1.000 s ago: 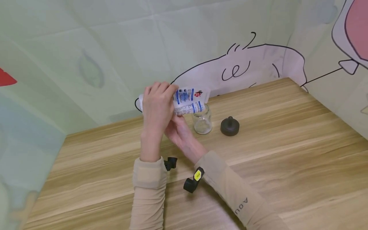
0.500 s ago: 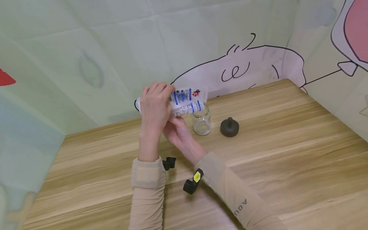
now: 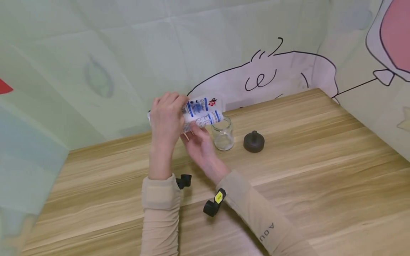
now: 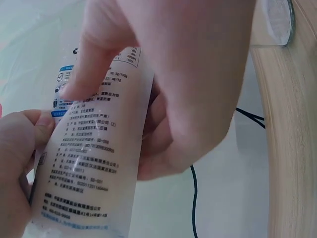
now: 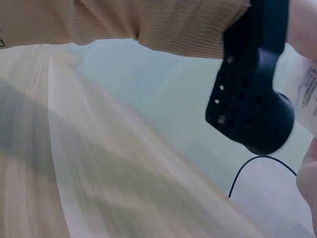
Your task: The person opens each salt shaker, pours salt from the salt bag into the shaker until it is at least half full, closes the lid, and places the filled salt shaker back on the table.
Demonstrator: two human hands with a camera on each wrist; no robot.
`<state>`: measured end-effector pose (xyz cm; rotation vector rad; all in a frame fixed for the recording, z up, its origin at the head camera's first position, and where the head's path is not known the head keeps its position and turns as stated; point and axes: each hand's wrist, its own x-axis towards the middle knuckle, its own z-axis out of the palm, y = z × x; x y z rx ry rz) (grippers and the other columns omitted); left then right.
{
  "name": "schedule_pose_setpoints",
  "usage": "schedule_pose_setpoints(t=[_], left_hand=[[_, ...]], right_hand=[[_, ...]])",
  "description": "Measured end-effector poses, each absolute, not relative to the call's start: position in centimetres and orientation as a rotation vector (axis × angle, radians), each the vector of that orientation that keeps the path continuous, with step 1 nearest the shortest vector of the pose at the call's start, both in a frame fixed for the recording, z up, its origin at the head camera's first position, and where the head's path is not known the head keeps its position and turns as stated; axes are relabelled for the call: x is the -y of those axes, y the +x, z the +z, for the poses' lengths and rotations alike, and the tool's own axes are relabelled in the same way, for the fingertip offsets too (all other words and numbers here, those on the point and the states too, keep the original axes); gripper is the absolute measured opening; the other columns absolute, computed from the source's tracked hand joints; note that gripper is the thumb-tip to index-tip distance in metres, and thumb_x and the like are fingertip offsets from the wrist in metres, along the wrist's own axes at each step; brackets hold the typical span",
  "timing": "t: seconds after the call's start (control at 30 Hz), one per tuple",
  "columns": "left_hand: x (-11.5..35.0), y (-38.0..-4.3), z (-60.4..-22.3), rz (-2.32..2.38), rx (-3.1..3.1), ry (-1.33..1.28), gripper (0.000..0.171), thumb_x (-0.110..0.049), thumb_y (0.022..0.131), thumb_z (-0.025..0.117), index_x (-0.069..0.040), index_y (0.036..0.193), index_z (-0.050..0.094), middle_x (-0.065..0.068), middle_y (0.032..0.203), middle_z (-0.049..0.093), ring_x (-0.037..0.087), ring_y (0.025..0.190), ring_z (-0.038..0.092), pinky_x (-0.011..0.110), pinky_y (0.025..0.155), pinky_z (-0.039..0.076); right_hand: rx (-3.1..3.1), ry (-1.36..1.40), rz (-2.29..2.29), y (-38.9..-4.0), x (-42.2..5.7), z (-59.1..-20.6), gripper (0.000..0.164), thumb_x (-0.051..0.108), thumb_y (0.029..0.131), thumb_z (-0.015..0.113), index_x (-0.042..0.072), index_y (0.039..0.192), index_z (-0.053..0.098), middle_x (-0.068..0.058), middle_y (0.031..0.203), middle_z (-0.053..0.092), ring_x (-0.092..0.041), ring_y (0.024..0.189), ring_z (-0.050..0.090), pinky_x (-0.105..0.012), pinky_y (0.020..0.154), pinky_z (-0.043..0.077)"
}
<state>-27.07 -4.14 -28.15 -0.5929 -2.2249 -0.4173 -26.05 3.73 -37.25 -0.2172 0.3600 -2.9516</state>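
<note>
A white plastic salt bag (image 3: 201, 110) with blue and black print is held tilted, its right end by the rim of a lidless glass jar (image 3: 223, 138). My left hand (image 3: 166, 115) grips the bag's left part from above. From below, my right hand (image 3: 200, 145) holds the bag, thumb on its lower front. In the left wrist view the right hand (image 4: 183, 74) lies across the salt bag (image 4: 94, 158), and left-hand fingers (image 4: 42, 126) pinch its edge. Some whitish matter shows at the jar's bottom. The right wrist view catches only the bag's edge (image 5: 308, 94).
A dark round lid (image 3: 254, 141) with a knob lies right of the jar on the wooden table (image 3: 304, 170). A wall with printed drawings (image 3: 128, 71) stands behind the table. Black camera mounts (image 3: 215, 203) stick out from both wrists.
Both hands and the salt bag have shifted slightly left, away from over the jar. The right thumb has moved further up onto the bag's front. The jar and lid stay where they were.
</note>
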Motion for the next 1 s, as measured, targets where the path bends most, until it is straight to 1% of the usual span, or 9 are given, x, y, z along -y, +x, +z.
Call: schedule_pose_setpoints(t=[0.13, 0.2, 0.27, 0.63, 0.77, 0.83, 1.0], left_hand=[[4.7, -27.2, -28.0, -0.437, 2.219, -0.575, 0.018, 0.003, 0.088, 0.056, -0.004, 0.094, 0.072, 0.012, 0.093, 0.073, 0.028, 0.088, 0.063, 0.04, 0.081, 0.048], [4.9, -27.2, -28.0, -0.452, 2.22, -0.578, 0.018, 0.003, 0.089, 0.056, -0.004, 0.094, 0.072, 0.012, 0.093, 0.073, 0.028, 0.088, 0.063, 0.04, 0.081, 0.047], [4.9, -27.2, -28.0, -0.462, 2.221, -0.59, 0.017, 0.002, 0.089, 0.057, -0.003, 0.094, 0.072, 0.012, 0.093, 0.073, 0.028, 0.088, 0.062, 0.04, 0.081, 0.047], [5.3, -27.2, -27.9, -0.446, 2.235, -0.647, 0.014, -0.003, 0.091, 0.059, -0.003, 0.095, 0.072, 0.012, 0.092, 0.072, 0.028, 0.088, 0.062, 0.039, 0.079, 0.047], [5.4, -27.0, -27.7, -0.444, 2.247, -0.658, 0.015, -0.005, 0.092, 0.058, -0.004, 0.099, 0.072, 0.012, 0.095, 0.073, 0.028, 0.091, 0.062, 0.039, 0.081, 0.047], [5.4, -26.9, -27.7, -0.447, 2.254, -0.659, 0.016, -0.005, 0.093, 0.058, -0.004, 0.1, 0.072, 0.012, 0.097, 0.073, 0.028, 0.092, 0.063, 0.04, 0.083, 0.048], [5.6, -26.7, -27.4, -0.456, 2.281, -0.638, 0.018, -0.013, 0.095, 0.058, -0.005, 0.104, 0.072, 0.011, 0.1, 0.073, 0.028, 0.093, 0.064, 0.041, 0.088, 0.048]], right_hand=[[-0.362, -0.219, -2.967, -26.0, -3.8, -37.4, 0.073, 0.018, 0.071, 0.076, 0.02, 0.138, 0.047, 0.001, 0.127, 0.06, -0.014, 0.119, 0.056, -0.031, 0.115, 0.033], [-0.378, -0.222, -2.969, -26.1, -3.9, -37.5, 0.077, 0.019, 0.071, 0.076, 0.019, 0.141, 0.044, 0.001, 0.129, 0.059, -0.015, 0.12, 0.056, -0.031, 0.115, 0.034], [-0.385, -0.216, -2.965, -26.1, -4.0, -37.6, 0.077, 0.02, 0.071, 0.076, 0.02, 0.141, 0.044, 0.0, 0.129, 0.059, -0.015, 0.12, 0.056, -0.031, 0.114, 0.035], [-0.384, -0.178, -2.992, -26.2, -4.0, -37.6, 0.073, 0.02, 0.073, 0.074, 0.02, 0.14, 0.045, -0.001, 0.13, 0.058, -0.016, 0.121, 0.056, -0.03, 0.11, 0.04], [-0.376, -0.134, -3.001, -26.1, -4.0, -37.4, 0.072, 0.02, 0.073, 0.073, 0.019, 0.14, 0.045, -0.002, 0.129, 0.058, -0.016, 0.12, 0.056, -0.03, 0.11, 0.041], [-0.375, -0.121, -3.003, -26.0, -3.9, -37.3, 0.069, 0.02, 0.076, 0.071, 0.019, 0.14, 0.044, -0.002, 0.131, 0.057, -0.017, 0.122, 0.054, -0.03, 0.109, 0.041], [-0.372, -0.095, -3.005, -25.9, -3.8, -37.2, 0.054, 0.017, 0.088, 0.062, 0.019, 0.139, 0.045, -0.005, 0.139, 0.052, -0.02, 0.132, 0.048, -0.03, 0.108, 0.042]])
